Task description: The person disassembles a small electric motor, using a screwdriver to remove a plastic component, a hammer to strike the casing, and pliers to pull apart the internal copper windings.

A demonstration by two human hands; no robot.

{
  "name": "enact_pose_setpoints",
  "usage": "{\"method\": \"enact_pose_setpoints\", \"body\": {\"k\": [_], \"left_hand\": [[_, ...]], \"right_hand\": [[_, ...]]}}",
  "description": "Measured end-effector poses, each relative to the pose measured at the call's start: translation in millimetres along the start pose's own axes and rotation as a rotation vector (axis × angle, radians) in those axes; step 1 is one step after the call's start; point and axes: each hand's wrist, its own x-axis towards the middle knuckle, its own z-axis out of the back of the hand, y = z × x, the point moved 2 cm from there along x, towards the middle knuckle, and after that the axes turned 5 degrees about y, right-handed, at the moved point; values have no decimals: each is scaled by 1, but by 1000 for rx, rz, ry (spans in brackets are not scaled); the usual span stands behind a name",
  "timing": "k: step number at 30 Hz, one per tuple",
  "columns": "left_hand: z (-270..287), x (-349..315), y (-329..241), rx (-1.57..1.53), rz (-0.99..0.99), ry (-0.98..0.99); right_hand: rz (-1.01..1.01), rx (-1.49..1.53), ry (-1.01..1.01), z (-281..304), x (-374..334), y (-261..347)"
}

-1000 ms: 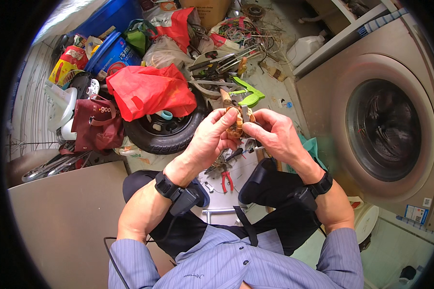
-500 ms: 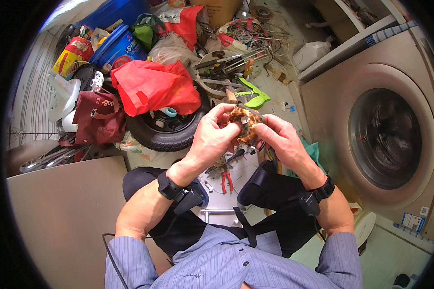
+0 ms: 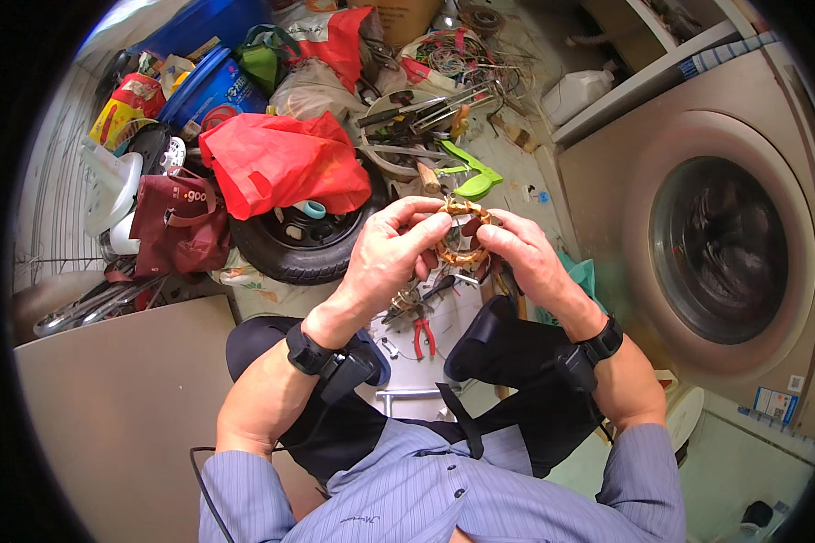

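A ring-shaped copper-wound coil, like a motor stator (image 3: 465, 258), is held up between my two hands, above the floor between my knees. My left hand (image 3: 380, 258) pinches its left side between thumb and fingers. On the opposite side, my right hand (image 3: 534, 260) grips the rim with the thumb on top. The ring's opening faces up at me, and something dark reddish shows inside it on the right. Fingers hide parts of both sides. Below lie red-handled pliers (image 3: 424, 338) and a dark-handled tool (image 3: 442, 287).
Ahead on the left, a red bag (image 3: 285, 167) rests on a black tyre (image 3: 303, 262). A bright green tool (image 3: 480, 182) and a basin of metal tools (image 3: 388, 161) lie beyond my hands. A washing machine (image 3: 598, 217) stands at the right, a flat panel (image 3: 127, 380) at the left.
The ring has been turned so that its round opening now faces up. My fingers have shifted on its rim, and the left thumb now lies across the top.
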Motion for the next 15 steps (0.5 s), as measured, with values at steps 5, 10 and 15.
{"method": "enact_pose_setpoints", "body": {"k": [5, 10, 15], "left_hand": [[3, 2, 0, -95, -48, 20], [4, 0, -2, -125, -82, 122], [1, -2, -4, -134, -55, 150]], "right_hand": [[127, -86, -11, 1, 2, 3], [122, -29, -18, 5, 3, -6], [9, 94, -6, 9, 4, -7]]}}
